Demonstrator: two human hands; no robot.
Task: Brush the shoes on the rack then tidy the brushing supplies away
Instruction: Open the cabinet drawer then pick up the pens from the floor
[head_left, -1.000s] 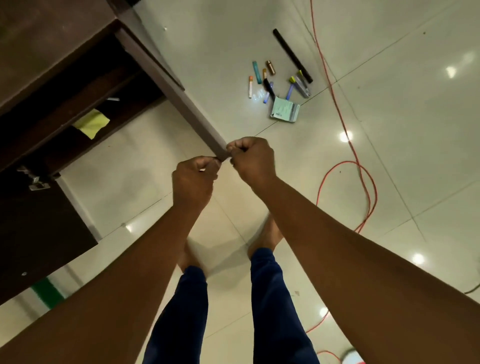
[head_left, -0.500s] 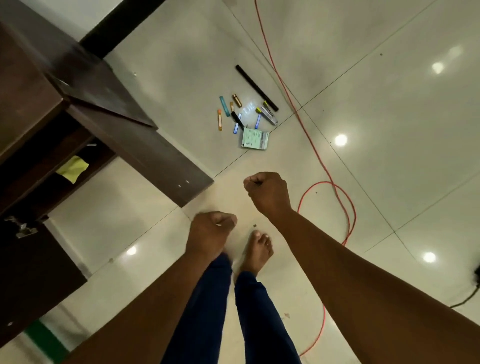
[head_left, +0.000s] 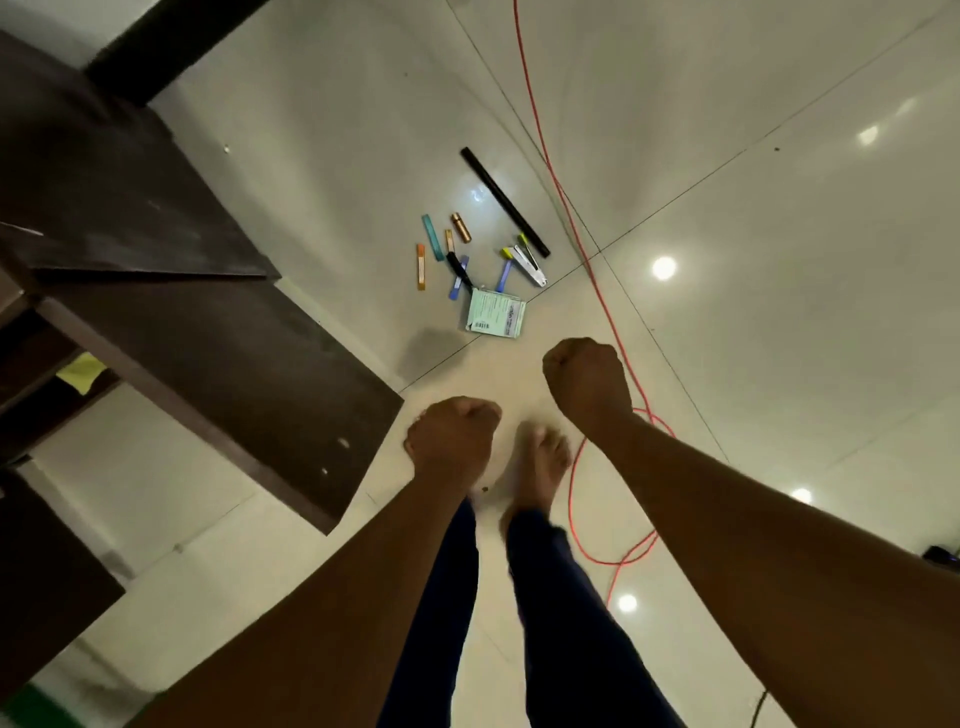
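Neither shoes nor a brush can be made out in this view. The left hand (head_left: 451, 435) is curled into a fist with nothing visible in it, held in the air above the floor. The right hand (head_left: 587, 378) is likewise clenched, fingers folded in, holding nothing that shows, a little farther and to the right. Below them a bare foot (head_left: 540, 462) stands on the glossy tiled floor (head_left: 779, 312), with dark blue trouser legs (head_left: 561, 623) nearer. To the left stands a dark wooden cabinet (head_left: 156, 234) with its door (head_left: 249, 384) swung open; a yellow cloth (head_left: 83, 370) lies on a shelf inside. Farther off on the floor lies a scatter of small items: a pale green card packet (head_left: 496, 315), a black rod (head_left: 504, 200), a copper-coloured tube (head_left: 461, 226) and several coloured sticks. An orange cable (head_left: 582, 249) runs along the right of them and loops near the foot.
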